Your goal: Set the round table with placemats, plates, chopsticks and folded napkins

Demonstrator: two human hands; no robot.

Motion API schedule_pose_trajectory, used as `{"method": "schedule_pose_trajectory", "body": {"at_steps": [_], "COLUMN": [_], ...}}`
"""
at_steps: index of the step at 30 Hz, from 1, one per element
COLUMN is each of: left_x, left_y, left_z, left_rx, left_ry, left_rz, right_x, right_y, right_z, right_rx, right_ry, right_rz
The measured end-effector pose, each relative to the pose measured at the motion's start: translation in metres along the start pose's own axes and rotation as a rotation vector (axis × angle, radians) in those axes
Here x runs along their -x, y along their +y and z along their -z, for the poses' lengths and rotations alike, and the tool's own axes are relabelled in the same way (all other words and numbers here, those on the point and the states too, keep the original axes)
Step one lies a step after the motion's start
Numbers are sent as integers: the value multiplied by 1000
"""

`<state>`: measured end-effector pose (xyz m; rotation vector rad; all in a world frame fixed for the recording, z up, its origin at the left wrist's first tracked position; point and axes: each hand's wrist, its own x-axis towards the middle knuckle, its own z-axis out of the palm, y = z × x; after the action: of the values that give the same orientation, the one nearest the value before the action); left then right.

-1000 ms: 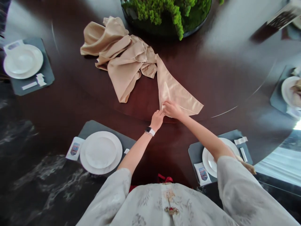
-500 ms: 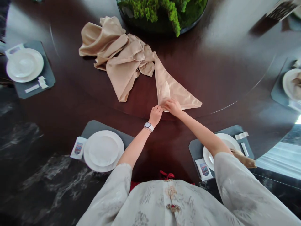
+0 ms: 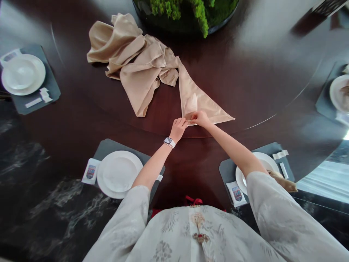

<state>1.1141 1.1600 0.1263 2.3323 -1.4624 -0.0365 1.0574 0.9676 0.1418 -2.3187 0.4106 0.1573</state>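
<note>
A beige cloth napkin (image 3: 200, 96), folded into a triangular shape, lies on the dark wooden table, one part of it turned up in a small peak. At its near left corner my left hand (image 3: 179, 128), with a white watch on the wrist, has its fingers closed on the edge. My right hand (image 3: 200, 118) pinches the same near edge just to the right, thumb and fingers together. A heap of crumpled beige napkins (image 3: 144, 58) lies to the left and touches the folded napkin's far corner.
A bowl of green moss (image 3: 201, 22) stands at the far middle. White plates (image 3: 118, 174) sit on a grey placemat (image 3: 106, 145) at near left. At near right, another plate (image 3: 261, 160) holds a beige napkin (image 3: 283, 181). Further settings lie at both sides.
My hands have stayed at the napkin's near edge, and the right fingers have shifted slightly, now pinching the fold. The view has tilted a little.
</note>
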Motion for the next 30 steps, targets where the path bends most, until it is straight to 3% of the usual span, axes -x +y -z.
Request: {"method": "schedule_pose_trajectory", "body": {"at_steps": [4, 8, 11, 18, 24, 27, 30], "left_x": [-9, -23, -27, -26, -53, -61, -60], "left_y": [3, 0, -4, -6, -17, -21, -18], "left_z": [2, 4, 7, 8, 10, 15, 19], "left_rx": [2, 8, 30, 31, 75, 171, 98], "left_ry": [-28, -100, -118, -14, -101, -159, -108], "left_rz": [6, 59, 72, -14, 53, 100, 72], "right_x": [26, 44, 34, -17, 12, 12, -9], "right_y": [-8, -7, -1, 6, -1, 4, 11], "right_z": [-5, -7, -5, 8, 1, -1, 6], "right_rx": [250, 359, 309, 3, 227, 125, -57], "right_ry": [171, 157, 151, 41, 188, 209, 192], "right_rz": [305, 446, 408, 97, 324, 312, 194]}}
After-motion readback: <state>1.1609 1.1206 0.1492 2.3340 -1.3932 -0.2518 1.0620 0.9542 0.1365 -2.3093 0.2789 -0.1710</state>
